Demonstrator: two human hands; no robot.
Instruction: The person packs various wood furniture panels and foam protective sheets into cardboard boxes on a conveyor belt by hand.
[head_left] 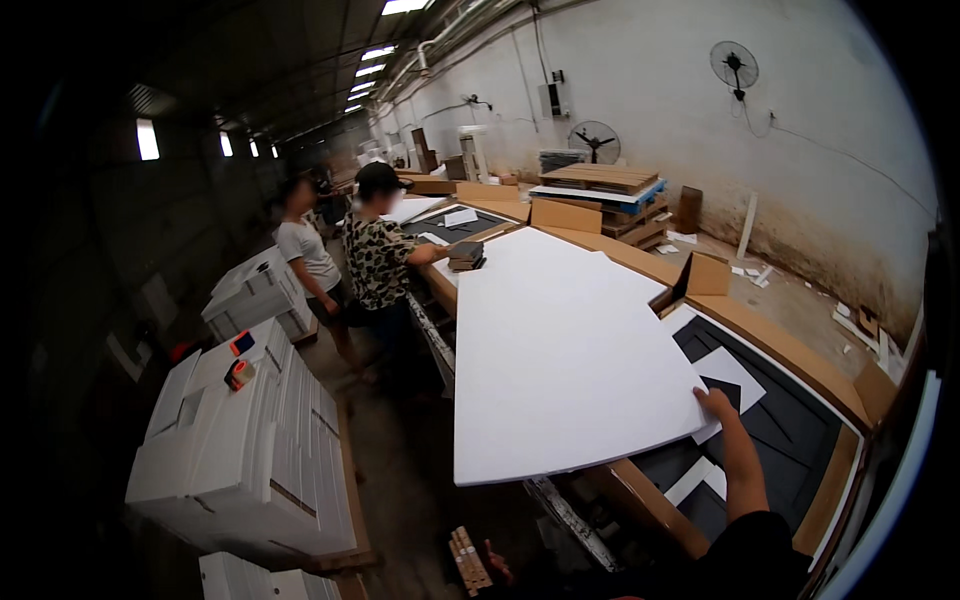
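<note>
**Pinching one white sheet (570, 360) at its right edge**

Right hand (713, 402) is closed on the edge, probably to steady it since the near end overhangs. Left hand: likely the dim shape at bottom (498, 563) beside wood slats (469, 562); I can't tell its grip. Sheet lies slantwise over the near carton (800, 357), leaving one dark panel (805, 455) partly exposed. Far end: co-worker's hand (428, 254) on a dark block stack (466, 256), maybe as a weight. Further out I count two co-workers, three white stacks left, two big fans.
</note>
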